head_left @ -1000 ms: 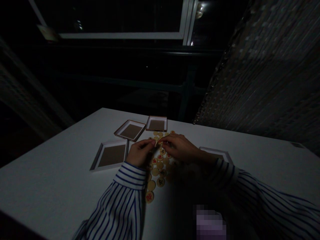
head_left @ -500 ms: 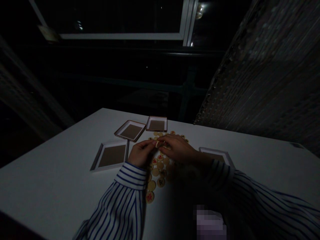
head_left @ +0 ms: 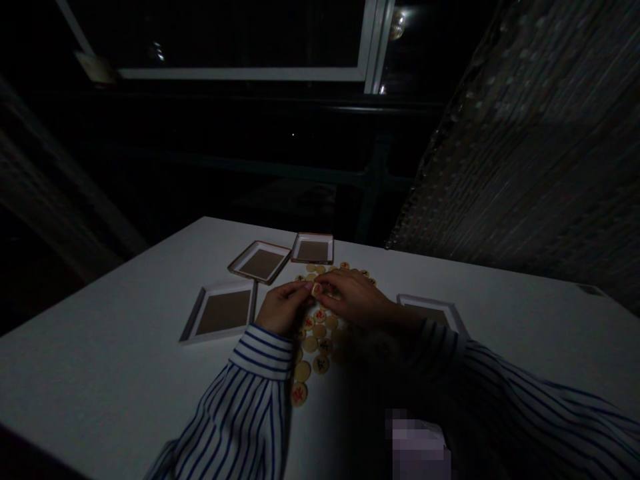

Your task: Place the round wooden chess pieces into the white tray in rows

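Between the fingertips of both hands is a small round xiangqi piece [head_left: 317, 289] with a red mark, raised above the other pieces. My left hand [head_left: 281, 307] pinches its left side, and my right hand [head_left: 356, 298] grips it from the right. Beneath and around the hands lie several wooden xiangqi pieces [head_left: 311, 344]. Some show red characters, such as the one nearest me [head_left: 299, 393]; others have black characters or plain faces. The right hand and its shadow hide part of this group.
On the white table [head_left: 125, 313], a white box lid [head_left: 188, 327] lies left of the hands. Two brown-edged trays, one left [head_left: 235, 270] and one farther back [head_left: 313, 261], are beyond. Another white tray [head_left: 454, 313] sits right, partly behind the right forearm. A bead curtain [head_left: 525, 167] hangs at right.
The held piece has been turned so that more of its red-marked face shows. Both hands stay in nearly the same place; the other pieces and trays have not moved.
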A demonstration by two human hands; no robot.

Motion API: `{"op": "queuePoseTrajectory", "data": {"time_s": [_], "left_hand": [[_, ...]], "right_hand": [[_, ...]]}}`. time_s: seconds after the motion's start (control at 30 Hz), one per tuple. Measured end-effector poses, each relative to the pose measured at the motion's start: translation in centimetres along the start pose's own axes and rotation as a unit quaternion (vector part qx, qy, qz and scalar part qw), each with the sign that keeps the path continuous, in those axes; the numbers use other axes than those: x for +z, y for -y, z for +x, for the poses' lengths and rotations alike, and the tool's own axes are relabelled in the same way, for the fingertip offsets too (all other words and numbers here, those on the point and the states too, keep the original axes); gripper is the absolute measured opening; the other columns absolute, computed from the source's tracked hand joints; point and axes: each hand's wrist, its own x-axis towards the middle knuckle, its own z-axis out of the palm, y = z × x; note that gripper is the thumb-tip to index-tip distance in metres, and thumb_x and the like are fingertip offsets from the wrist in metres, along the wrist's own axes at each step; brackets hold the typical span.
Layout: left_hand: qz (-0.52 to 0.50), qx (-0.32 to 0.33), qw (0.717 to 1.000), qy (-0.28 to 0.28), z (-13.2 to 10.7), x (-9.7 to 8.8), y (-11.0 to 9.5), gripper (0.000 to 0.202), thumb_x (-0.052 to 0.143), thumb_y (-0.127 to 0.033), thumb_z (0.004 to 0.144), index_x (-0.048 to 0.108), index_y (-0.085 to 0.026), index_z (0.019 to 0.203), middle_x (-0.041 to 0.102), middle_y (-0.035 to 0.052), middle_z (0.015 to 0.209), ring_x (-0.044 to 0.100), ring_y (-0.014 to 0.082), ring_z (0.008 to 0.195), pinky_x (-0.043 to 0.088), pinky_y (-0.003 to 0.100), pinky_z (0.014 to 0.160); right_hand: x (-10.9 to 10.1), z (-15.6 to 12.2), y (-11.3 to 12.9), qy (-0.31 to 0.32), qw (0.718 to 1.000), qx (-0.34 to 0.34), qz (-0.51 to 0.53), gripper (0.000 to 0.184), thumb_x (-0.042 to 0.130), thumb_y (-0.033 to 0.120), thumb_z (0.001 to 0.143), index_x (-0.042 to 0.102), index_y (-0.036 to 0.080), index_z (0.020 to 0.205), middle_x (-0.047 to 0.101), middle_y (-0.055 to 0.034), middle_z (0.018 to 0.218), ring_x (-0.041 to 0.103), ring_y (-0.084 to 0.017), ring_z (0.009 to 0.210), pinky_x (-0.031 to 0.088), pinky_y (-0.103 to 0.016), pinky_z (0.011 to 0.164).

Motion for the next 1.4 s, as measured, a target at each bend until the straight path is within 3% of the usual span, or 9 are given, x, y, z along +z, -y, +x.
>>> {"op": "queuePoseTrajectory", "data": {"time_s": [0.2,0.33,0.53,0.83,1.03,1.27,1.4], "left_hand": [[0.037,0.013,0.999,0.020,-0.3,0.1,-0.5,0.033,0.079,-0.037,0.053,0.071,-0.014,0.075,0.070,0.0066,0.078,0.063,0.0174,0.076,0.046,0.031,0.077],[0.051,0.022,0.998,-0.004,-0.7,0.4,-0.9,0.033,0.080,-0.037,0.050,0.071,-0.014,0.072,0.070,0.0065,0.074,0.063,0.0188,0.074,0.047,0.032,0.072],[0.035,0.017,0.999,0.002,-0.9,0.6,-0.8,0.031,0.079,-0.035,0.051,0.072,-0.014,0.073,0.071,0.0058,0.072,0.062,0.0159,0.068,0.047,0.029,0.070],[0.035,0.004,0.999,0.001,-0.9,0.7,-0.6,0.035,0.078,-0.038,0.053,0.071,-0.014,0.076,0.066,0.0024,0.061,0.058,0.0121,0.055,0.044,0.024,0.054],[0.065,-0.008,0.998,-0.005,-1.3,0.8,-1.1,0.041,0.077,-0.043,0.053,0.070,-0.014,0.081,0.062,0.0001,0.056,0.052,0.0104,0.045,0.039,0.022,0.041],[0.067,0.011,0.998,0.010,-1.8,1.4,-1.6,0.040,0.078,-0.041,0.053,0.071,-0.013,0.081,0.069,0.0056,0.071,0.062,0.0162,0.065,0.049,0.027,0.062],[0.084,0.007,0.996,0.020,-1.8,1.5,-1.4,0.042,0.078,-0.042,0.054,0.071,-0.012,0.083,0.069,0.0056,0.069,0.063,0.0177,0.067,0.050,0.030,0.065]], "right_hand": [[-0.3,-0.2,0.0,0.005,1.000,0.020,-0.010,0.028,0.052,0.034,0.084,0.060,0.018,0.105,0.066,-0.0071,0.101,0.058,-0.019,0.096,0.037,-0.031,0.082],[-0.5,-0.3,0.2,0.013,1.000,0.026,-0.012,0.027,0.052,0.034,0.084,0.061,0.018,0.103,0.066,-0.0069,0.099,0.058,-0.019,0.094,0.037,-0.031,0.081],[-0.7,-0.4,0.2,0.010,1.000,0.019,-0.009,0.027,0.051,0.033,0.084,0.062,0.018,0.103,0.067,-0.0068,0.098,0.059,-0.019,0.093,0.038,-0.030,0.079],[-1.3,-0.9,0.0,0.019,1.000,0.004,-0.006,0.032,0.051,0.032,0.084,0.060,0.015,0.109,0.066,-0.0093,0.103,0.058,-0.020,0.096,0.039,-0.032,0.084],[-2.1,-1.6,0.0,0.015,0.999,0.033,-0.011,0.034,0.051,0.030,0.083,0.059,0.015,0.113,0.065,-0.0090,0.106,0.058,-0.020,0.099,0.040,-0.032,0.086],[-3.3,-2.7,-0.4,-0.031,0.999,0.021,-0.005,0.032,0.046,0.026,0.085,0.061,0.014,0.111,0.067,-0.0091,0.102,0.060,-0.019,0.092,0.044,-0.032,0.083],[-4.2,-3.3,-0.4,-0.045,0.999,0.027,0.006,0.031,0.046,0.022,0.085,0.063,0.013,0.109,0.067,-0.0098,0.102,0.061,-0.019,0.092,0.045,-0.032,0.084]]}}
